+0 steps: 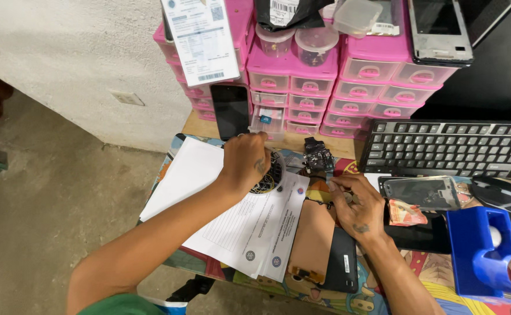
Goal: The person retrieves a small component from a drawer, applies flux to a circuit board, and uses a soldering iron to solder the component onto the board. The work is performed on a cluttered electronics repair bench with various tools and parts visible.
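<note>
Centre of frame: left hand (245, 160) rests with closed grip on a round dark coil (270, 175) atop papers (232, 216). Right hand (357, 204), lower centre-right, pinches a small part over a phone (328, 248). Pink drawers (325, 87) stand at top; keyboard (448, 149) upper right.

The left hand (245, 160) hides most of the round wire-mesh piece (269, 177); its grip there is unclear.

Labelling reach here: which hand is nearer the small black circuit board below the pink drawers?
Right. The right hand lies just below the circuit board, slightly to its right. The left hand sits further off to the board's left, over a round mesh part.
</note>
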